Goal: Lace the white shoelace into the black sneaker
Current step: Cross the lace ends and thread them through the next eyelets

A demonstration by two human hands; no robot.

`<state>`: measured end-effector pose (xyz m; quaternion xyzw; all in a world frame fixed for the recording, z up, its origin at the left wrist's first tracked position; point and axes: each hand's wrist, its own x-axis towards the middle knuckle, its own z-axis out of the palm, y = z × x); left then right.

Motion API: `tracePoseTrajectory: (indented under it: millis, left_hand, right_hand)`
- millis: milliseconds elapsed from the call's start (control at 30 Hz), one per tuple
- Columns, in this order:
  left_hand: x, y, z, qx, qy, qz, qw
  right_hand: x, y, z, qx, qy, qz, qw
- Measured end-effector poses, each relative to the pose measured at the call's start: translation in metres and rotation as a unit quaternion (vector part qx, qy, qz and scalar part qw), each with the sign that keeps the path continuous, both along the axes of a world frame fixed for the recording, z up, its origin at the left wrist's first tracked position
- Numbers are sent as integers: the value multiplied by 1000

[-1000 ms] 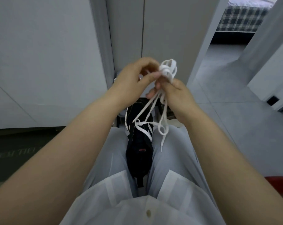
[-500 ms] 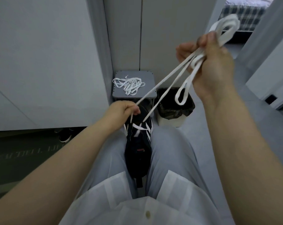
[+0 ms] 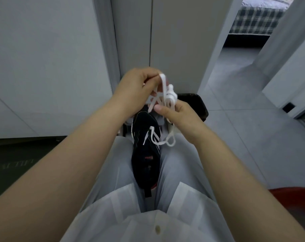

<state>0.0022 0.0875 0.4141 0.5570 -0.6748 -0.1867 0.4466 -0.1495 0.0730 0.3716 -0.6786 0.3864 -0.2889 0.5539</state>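
Head view: the sneaker sits wedged between the thighs, toe pointing away. Above it both hands work the lace: the left hand pinches one strand, and the right hand grips bunched loops, with slack dangling onto the shoe. The lace looks limp, light and tangle-prone; for threading, it is best held near a stiff tip. A bin stands behind the hands, its contents hidden.
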Motion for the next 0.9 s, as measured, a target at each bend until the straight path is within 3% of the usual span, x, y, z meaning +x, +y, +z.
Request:
tracePoseTrajectory:
  millis: [133,300,400,467,567,800,900]
  left_hand:
    - [-3,1,-6,61,6,-41,997]
    - [9,0,-51,158,73,-68,982]
    - [17,-1,-90,222,-34,-19,974]
    - [18,-1,-108,213,-114,-7,970]
    - [16,-3,-119,179,-141,21,973]
    - [0,-7,-83,136,-65,53,987]
    - [-9,-8,-52,89,-46,33,994]
  right_hand:
    - [-1,-6,1,-7,-36,-20,999]
    - [-8,-12,-18,31,12,-120,992]
    - [-11,-14,-32,43,43,-124,990]
    - [-12,-14,-34,34,56,-110,992]
    - [-13,-15,-35,48,36,-98,993]
    - [-16,-11,-44,112,-24,-99,989]
    - [-11,-8,-51,178,-115,-96,973]
